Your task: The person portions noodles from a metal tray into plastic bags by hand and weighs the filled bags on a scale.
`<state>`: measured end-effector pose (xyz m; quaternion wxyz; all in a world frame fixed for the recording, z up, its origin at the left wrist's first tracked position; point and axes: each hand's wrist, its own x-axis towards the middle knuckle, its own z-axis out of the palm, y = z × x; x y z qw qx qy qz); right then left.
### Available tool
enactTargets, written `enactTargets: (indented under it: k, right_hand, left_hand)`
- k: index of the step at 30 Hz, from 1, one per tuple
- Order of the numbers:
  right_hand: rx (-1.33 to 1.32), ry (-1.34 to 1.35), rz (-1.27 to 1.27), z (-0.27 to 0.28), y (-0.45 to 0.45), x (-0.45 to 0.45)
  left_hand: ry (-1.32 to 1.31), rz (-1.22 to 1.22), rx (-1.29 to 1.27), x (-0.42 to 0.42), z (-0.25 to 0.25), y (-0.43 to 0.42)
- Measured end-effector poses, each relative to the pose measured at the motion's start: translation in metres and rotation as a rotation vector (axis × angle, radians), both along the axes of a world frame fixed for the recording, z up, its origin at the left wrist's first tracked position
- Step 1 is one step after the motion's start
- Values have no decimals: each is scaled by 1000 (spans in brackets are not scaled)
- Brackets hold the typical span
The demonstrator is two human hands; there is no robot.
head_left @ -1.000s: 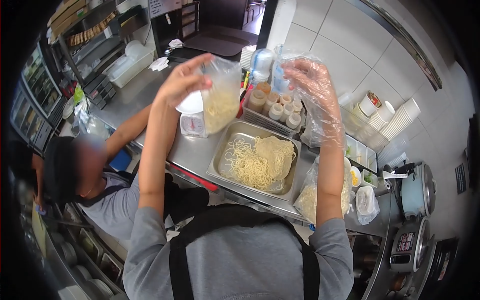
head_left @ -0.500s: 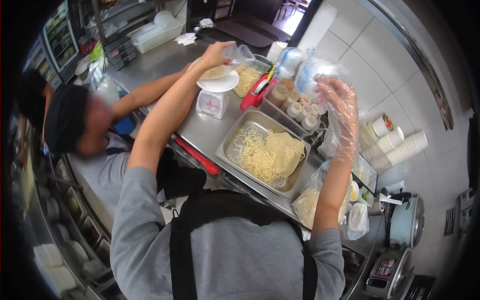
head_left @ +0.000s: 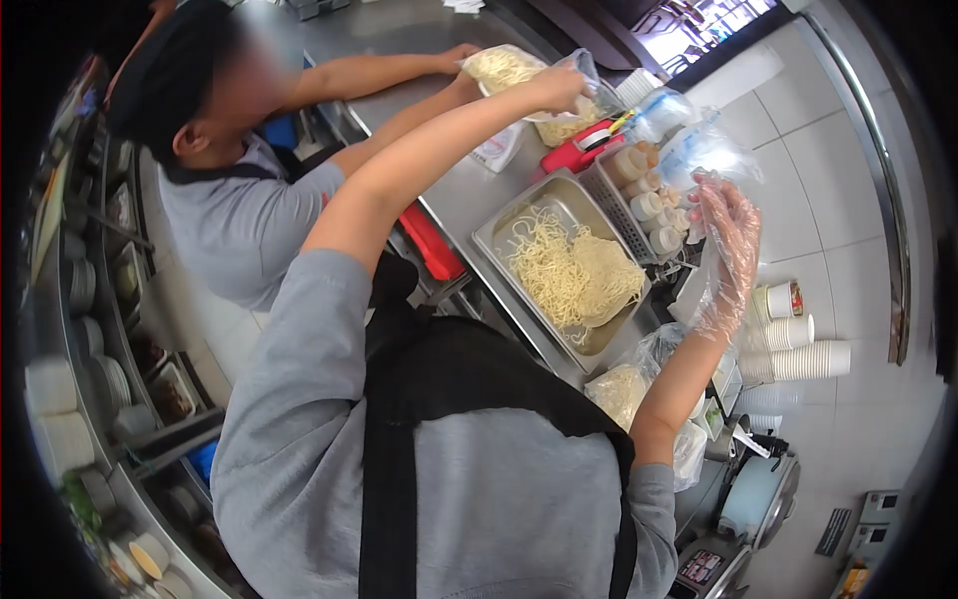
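My left hand [head_left: 559,90] is bare and closed on a clear plastic bag [head_left: 581,66], above a clear container of noodles [head_left: 571,128]. My right hand [head_left: 730,225] wears a clear plastic glove. It is raised beside the bottles with its fingers loosely bent and apart, and I see nothing in it. A metal tray [head_left: 489,240] holding pale noodles [head_left: 549,270] lies between my arms. A co-worker's hands hold a white plate of noodles [head_left: 502,68] close to my left hand, tilted toward the bag.
A white dial scale [head_left: 497,150] stands on the steel counter, partly behind my forearm. Next to the tray are a red tape dispenser [head_left: 579,150] and a basket of bottles [head_left: 614,200]. Bagged noodles [head_left: 619,392] sit near my right forearm; stacked cups [head_left: 808,359] are farther right. The co-worker [head_left: 235,190] stands at my left.
The co-worker has lifted the plate from the scale and tilted it toward the bag in my left hand. The view has turned, and my right hand stays raised.
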<state>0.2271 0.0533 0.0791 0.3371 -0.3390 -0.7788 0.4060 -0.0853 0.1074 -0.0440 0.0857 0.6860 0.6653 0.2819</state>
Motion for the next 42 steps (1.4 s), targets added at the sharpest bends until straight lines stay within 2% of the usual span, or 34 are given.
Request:
enactTargets:
  k: [2, 9, 15, 17, 19, 20, 22, 24, 26, 27, 29, 32, 34, 38, 39, 41, 42]
  right_hand:
    - [37, -22, 8, -4, 0, -3]
    - [56, -86, 27, -3, 2, -5]
    - [34, -71, 32, -7, 7, 0]
    - [59, 14, 65, -14, 3, 5]
    - [-45, 166, 24, -20, -5, 12]
    - [-96, 243, 9, -23, -8, 16]
    - [-176, 222, -9, -29, -12, 27]
    - [-240, 225, -30, -40, -14, 36]
    - [-290, 251, -55, -59, -18, 41]
    - [-308, 262, -87, -69, -20, 44]
    - [-326, 278, -132, -89, -21, 54]
    - [-363, 337, -211, -104, -36, 67]
    - [-394, 344, -234, -113, -42, 78]
    - [-524, 278, -290, -132, -45, 82]
    - [-530, 402, -234, -158, -43, 75]
    - [-297, -36, -6, -196, -31, 61]
    - [-52, -300, 41, -209, -32, 46]
  left_hand:
    - [22, 22, -124, 14, 12, -13]
    - [88, 25, -241, 40, 32, -20]
    - [335, 251, -47, 41, 5, 4]
    - [251, 225, -48, 17, 0, 22]
    - [247, 295, 277, -22, 6, 40]
    - [94, 157, 238, -49, 21, 49]
    - [-271, 164, 234, -80, 61, 57]
    - [-443, 203, 259, -134, 73, 93]
    - [-1049, 103, 376, -140, 98, 108]
    - [-1063, 117, 420, -127, 118, 88]
    - [-1086, 128, 441, -127, 124, 106]
    - [-1006, 199, 406, -141, 102, 151]
    - [-918, 304, 290, -130, 87, 162]
    - [-849, 470, 169, -117, 22, 187]
    - [-778, 492, 141, -116, 2, 191]
    - [-698, 494, 66, -121, -33, 204]
    - [-682, 490, 5, -120, -53, 207]
